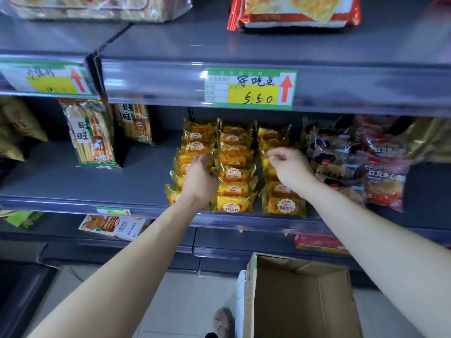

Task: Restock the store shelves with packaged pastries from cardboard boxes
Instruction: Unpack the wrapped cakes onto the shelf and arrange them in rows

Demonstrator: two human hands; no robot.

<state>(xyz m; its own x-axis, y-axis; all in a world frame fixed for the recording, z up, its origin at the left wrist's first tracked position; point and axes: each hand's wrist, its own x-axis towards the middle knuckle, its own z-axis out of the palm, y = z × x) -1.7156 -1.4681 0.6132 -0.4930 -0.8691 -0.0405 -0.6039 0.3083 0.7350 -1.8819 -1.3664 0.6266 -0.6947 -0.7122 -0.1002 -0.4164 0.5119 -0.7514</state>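
Left grip (199,176) clasps the leftmost front-to-back row of pastry packs (199,145) on the shelf (73,179); right grip (290,167), loosely curled and empty, hovers over the rightmost row.

Fingertips of left hand (200,176) hidden among yellow pastry packs (233,189). Whether right hand (290,167) pinches anything: unresolvable. Bottom edge cuts cardboard box (300,301). Writing on left price tag (46,78) blurred.

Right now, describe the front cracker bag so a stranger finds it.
Look at the middle shelf, left of the yellow pastry packs. Two tall cracker bags stand there. The front cracker bag is the left one, nearer the shelf edge than its twin.
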